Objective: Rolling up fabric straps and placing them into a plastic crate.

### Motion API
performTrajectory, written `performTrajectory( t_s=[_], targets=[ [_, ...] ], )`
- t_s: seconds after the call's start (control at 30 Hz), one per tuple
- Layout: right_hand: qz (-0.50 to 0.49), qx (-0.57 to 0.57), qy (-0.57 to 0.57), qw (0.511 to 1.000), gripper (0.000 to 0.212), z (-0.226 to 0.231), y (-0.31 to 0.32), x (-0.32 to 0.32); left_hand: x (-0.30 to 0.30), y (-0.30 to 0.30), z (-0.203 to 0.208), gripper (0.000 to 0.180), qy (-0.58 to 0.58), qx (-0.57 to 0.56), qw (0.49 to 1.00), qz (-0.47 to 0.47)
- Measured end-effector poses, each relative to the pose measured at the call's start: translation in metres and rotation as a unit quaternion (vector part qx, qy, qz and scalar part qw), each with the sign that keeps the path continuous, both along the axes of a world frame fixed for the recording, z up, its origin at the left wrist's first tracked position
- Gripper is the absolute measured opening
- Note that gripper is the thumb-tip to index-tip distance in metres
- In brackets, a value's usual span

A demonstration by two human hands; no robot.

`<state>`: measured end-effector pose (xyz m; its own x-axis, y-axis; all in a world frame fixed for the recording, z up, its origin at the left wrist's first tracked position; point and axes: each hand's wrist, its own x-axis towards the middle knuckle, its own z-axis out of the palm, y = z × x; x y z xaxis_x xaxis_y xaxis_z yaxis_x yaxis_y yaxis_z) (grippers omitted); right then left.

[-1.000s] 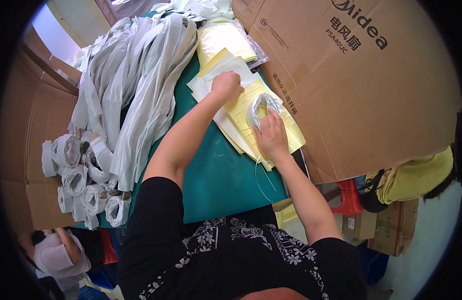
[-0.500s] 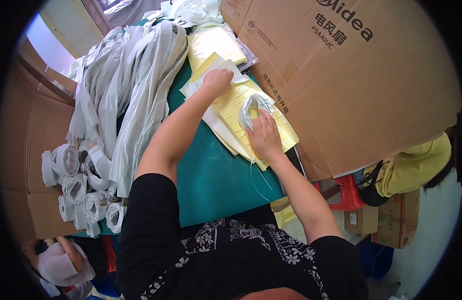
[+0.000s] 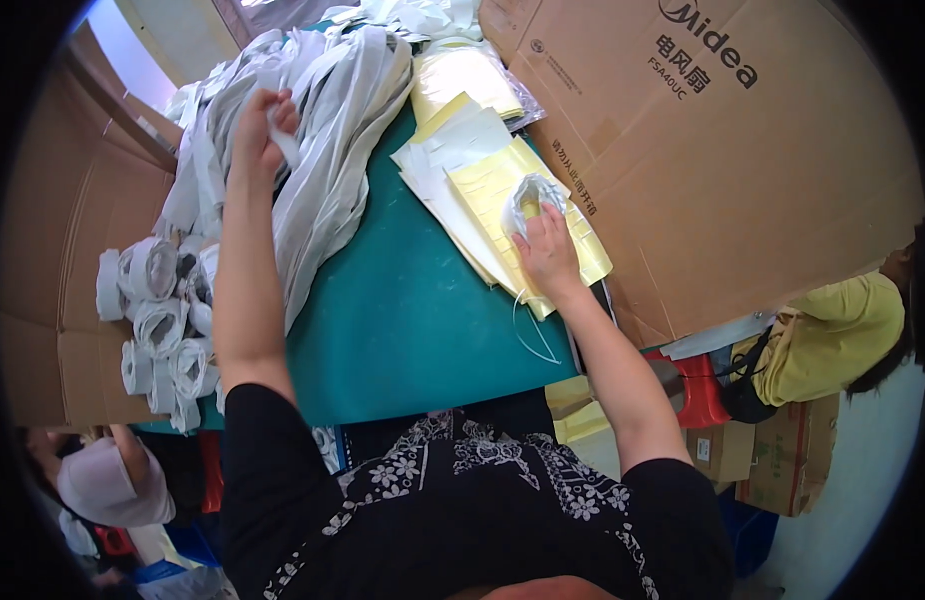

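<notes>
A heap of long pale grey-white fabric strips (image 3: 328,175) lies along the left side of the green table. Over its far part is my left hand (image 3: 261,128), fingers curled, with the end of a white strip (image 3: 284,143) hanging from them. On the right, my right hand (image 3: 549,252) grips the near edge of a coiled white strip (image 3: 523,196), thumb outside and fingers reaching into the ring. Under that coil lies a yellow sheet (image 3: 483,182) with rows of short slits or creases. White sheets (image 3: 433,155) are layered beneath it.
Several rolled white strips (image 3: 163,325) are stacked at the table's left edge. A large cardboard box (image 3: 703,190) walls off the right, another cardboard panel (image 3: 73,250) the left. A wrapped yellow stack (image 3: 465,85) lies farther back. A person in yellow (image 3: 833,340) sits beyond the box.
My left hand has left the yellow and white sheets and moved left over the strip heap, now holding a strip end. My right hand stays on the coil. The whole view has shifted slightly.
</notes>
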<state>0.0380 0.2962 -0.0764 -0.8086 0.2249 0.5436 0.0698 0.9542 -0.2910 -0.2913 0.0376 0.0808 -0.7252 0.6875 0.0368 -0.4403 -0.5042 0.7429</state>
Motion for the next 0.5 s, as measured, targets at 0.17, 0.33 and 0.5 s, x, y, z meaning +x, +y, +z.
performTrajectory(
  t_s=[0.17, 0.33, 0.5],
  targets=[
    [0.020, -0.048, -0.028, 0.998, 0.036, 0.041, 0.008, -0.005, 0.153, -0.041, -0.019, 0.016, 0.213, -0.218, 0.944, 0.123],
    [0.161, -0.358, -0.070, 0.917, 0.036, 0.096, -0.073, 0.002, 0.271, -0.044, -0.036, 0.022, 0.273, -0.138, 0.943, 0.129],
    [0.261, -0.292, -0.088, 0.916, 0.043, 0.099, -0.128, 0.017, 0.304, -0.055, -0.055, 0.013, 0.348, -0.162, 0.899, 0.210]
  ],
)
